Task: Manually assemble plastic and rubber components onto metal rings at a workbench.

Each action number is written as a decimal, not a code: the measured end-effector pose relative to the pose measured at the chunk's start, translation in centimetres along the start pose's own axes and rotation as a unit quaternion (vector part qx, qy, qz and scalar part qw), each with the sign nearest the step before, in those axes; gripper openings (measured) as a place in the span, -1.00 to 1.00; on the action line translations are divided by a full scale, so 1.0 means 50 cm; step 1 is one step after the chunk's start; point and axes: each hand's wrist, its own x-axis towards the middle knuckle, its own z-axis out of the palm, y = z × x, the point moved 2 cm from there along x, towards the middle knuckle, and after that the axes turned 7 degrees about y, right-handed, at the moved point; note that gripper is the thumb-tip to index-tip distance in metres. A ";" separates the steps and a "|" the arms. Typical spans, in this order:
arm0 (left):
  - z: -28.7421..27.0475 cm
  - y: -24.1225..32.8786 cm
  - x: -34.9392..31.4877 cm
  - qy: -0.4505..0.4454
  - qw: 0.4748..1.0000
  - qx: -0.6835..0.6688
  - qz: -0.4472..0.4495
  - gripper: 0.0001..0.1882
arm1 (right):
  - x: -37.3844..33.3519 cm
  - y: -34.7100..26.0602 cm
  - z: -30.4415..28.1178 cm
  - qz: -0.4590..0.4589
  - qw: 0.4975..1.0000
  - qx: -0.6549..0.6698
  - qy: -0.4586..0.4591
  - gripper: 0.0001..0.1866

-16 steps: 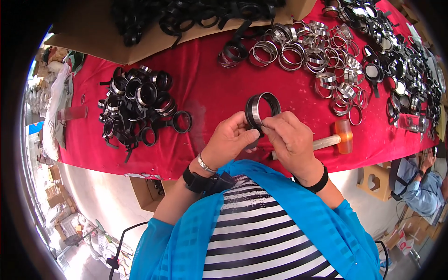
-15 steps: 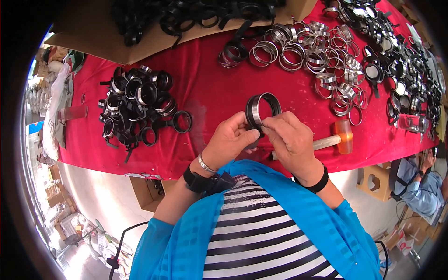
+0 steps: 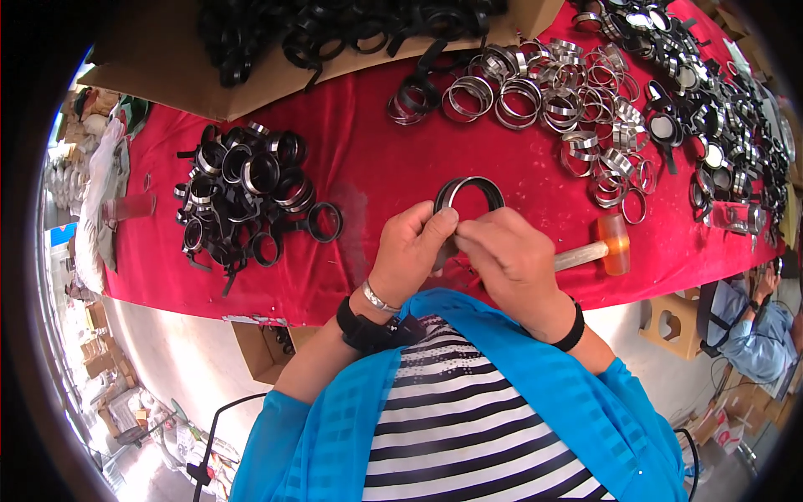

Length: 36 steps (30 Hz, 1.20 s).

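Note:
Just above the table edge, my two hands hold a black ring with a silver metal band (image 3: 445,194) between them. It stands tilted, its opening showing the red cloth behind. My left hand (image 3: 408,253) grips the ring's near left side, thumb on top. The fingers of my right hand (image 3: 512,255) are bent and pinched at its near right side. Fingers cover the ring's lower part. Right of my right hand lies a mallet (image 3: 616,244) with an amber head and a pale handle, partly behind that hand.
Left on the red cloth (image 3: 368,159) sits a pile of black rings (image 3: 238,197). Loose silver bands (image 3: 590,105) spread at far right, beside more black pieces with pale discs (image 3: 711,125). A cardboard box (image 3: 159,79) of black parts stands at the back. A co-worker (image 3: 757,335) is at far right.
The ring has tipped and sunk slightly toward me, so less of its outer silver band shows. My right hand has shifted left, nearer the left thumb. The mallet stays put.

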 end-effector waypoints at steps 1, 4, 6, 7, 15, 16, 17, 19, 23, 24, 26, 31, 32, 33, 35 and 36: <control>-0.002 0.001 -0.001 0.008 1.000 -0.014 -0.023 -0.66 | 0.005 -0.002 -0.007 0.000 1.000 -0.001 0.000 -0.83; -0.011 0.006 0.005 -0.039 0.997 -0.066 -0.017 -0.57 | 0.024 0.024 -0.052 0.099 0.987 -0.003 0.126 -0.82; -0.012 0.010 0.001 -0.048 0.997 -0.054 -0.021 -0.55 | 0.028 0.063 -0.048 0.145 0.983 0.051 0.098 -0.79; -0.011 0.011 0.000 -0.054 0.997 -0.042 -0.025 -0.53 | 0.028 0.074 -0.044 0.190 0.974 0.108 0.067 -0.75; -0.015 -0.010 -0.006 -0.081 0.996 -0.043 -0.002 -0.63 | 0.012 0.061 -0.022 0.300 0.920 0.251 0.017 -0.71; -0.014 -0.012 -0.004 -0.077 0.996 -0.041 -0.008 -0.64 | 0.011 0.083 -0.011 0.342 0.901 0.268 0.014 -0.72; -0.014 -0.025 -0.005 -0.076 0.996 -0.040 -0.006 -0.64 | 0.004 0.103 -0.001 0.383 0.879 0.284 0.009 -0.73; -0.014 -0.057 0.005 -0.049 0.989 -0.081 -0.112 -0.65 | -0.018 0.147 0.014 0.401 0.864 0.305 0.001 -0.74; -0.024 -0.036 -0.007 -0.100 0.994 -0.002 -0.036 -0.74 | -0.023 0.118 0.012 0.443 0.830 0.340 0.001 -0.76; -0.029 -0.036 -0.004 -0.094 0.995 -0.002 -0.036 -0.74 | -0.021 0.125 0.022 0.421 0.840 0.341 -0.014 -0.69; -0.043 -0.044 0.002 -0.068 0.995 -0.034 -0.059 -0.77 | -0.026 0.111 0.033 0.393 0.863 0.316 -0.032 -0.62; -0.050 -0.076 -0.003 -0.031 0.986 -0.137 -0.093 -0.80 | -0.034 0.095 0.051 0.390 0.849 0.350 -0.068 -0.41; -0.053 -0.089 0.001 0.000 0.985 -0.122 -0.119 -0.81 | -0.046 0.128 0.073 0.421 0.814 0.394 -0.067 -0.40; -0.059 -0.109 0.010 0.033 0.983 -0.108 -0.144 -0.82 | -0.054 0.160 0.096 0.438 0.803 0.391 -0.104 -0.40; -0.090 -0.130 0.019 0.061 0.980 -0.072 -0.177 -0.77 | -0.065 0.187 0.133 0.438 0.808 0.369 -0.141 -0.39; -0.110 -0.127 0.024 0.087 0.985 -0.029 -0.149 -0.77 | -0.058 0.187 0.145 0.422 0.825 0.337 -0.167 -0.39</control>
